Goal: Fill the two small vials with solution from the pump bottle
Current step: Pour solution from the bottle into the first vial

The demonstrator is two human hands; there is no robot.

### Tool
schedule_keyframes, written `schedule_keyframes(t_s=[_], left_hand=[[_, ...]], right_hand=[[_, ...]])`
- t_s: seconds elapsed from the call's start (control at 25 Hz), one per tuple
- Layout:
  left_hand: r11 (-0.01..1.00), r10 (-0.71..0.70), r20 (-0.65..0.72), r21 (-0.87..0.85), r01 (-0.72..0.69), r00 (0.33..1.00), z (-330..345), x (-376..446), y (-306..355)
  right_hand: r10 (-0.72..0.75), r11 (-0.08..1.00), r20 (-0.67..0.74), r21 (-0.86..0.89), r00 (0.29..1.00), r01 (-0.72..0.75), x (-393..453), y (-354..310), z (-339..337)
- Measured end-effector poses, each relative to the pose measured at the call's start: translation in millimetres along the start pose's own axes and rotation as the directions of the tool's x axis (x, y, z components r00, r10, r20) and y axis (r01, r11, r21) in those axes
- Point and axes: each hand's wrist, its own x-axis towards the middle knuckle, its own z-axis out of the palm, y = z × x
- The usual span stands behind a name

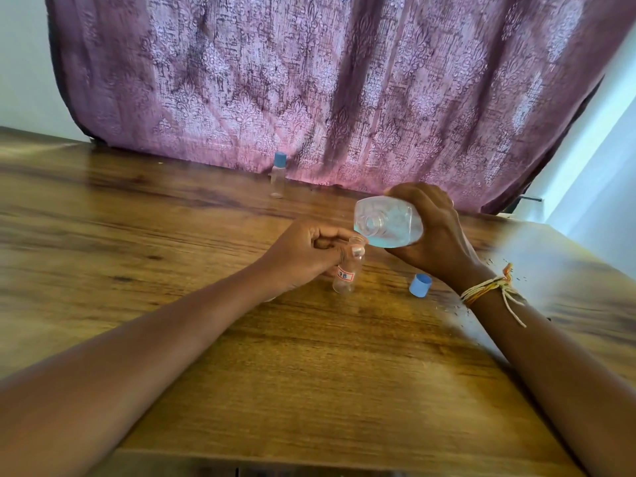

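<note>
— What do the two hands hold now?

— The right hand [435, 232] is closed around a clear bottle [389, 222] with pale blue liquid inside. The bottle is tipped on its side, the open neck turned to the left, just above the mouth of a small vial [348, 266]. There is no pump on the neck.

— And the left hand [306, 254]?

— Its fingers are curled around that vial and keep it standing on the tabletop [206, 339], a little tilted. The vial is open, it has a white label, and it looks empty.

— Where is its cap?

— A blue cap [420, 285] lies on the tabletop just beside the right wrist, near the vial.

— And the second vial?

— The second vial [278, 176] stands upright far back, close to the purple curtain [327, 80], with its blue cap on. I cannot tell if it has liquid.
</note>
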Motion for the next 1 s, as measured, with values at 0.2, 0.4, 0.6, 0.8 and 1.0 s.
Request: schedule_keyframes(t_s=[0.2,0.4,0.6,0.8,1.0], left_hand=[[1.0,0.009,0.002,-0.005,-0.009,1.0,0.5,-0.6,-0.1],[1.0,-0.013,-0.002,-0.015,0.013,1.0,-0.3,0.4,-1.7],[0.999,-0.021,0.016,-0.027,0.022,1.0,0.6,-0.8,-0.6],[0.999,-0.027,0.021,-0.022,0.028,0.999,0.1,0.0,-0.9],[0.998,-0.034,0.019,-0.045,0.035,0.999,0.1,-0.6,-0.8]], right_hand=[[-0.018,1.0,-0.013,-0.017,1.0,0.018,0.9,-0.8,-1.2],[-0.057,0.996,-0.029,-0.068,0.998,0.055,3.0,-1.1,-3.4],[-0.064,0.993,-0.041,-0.104,0.997,0.06,4.0,-1.3,-4.4],[-0.067,0.989,-0.059,-0.136,0.996,0.058,4.2,-1.2,-3.8],[-0.069,0.989,-0.071,-0.133,0.995,0.059,4.6,-1.2,-5.8]])
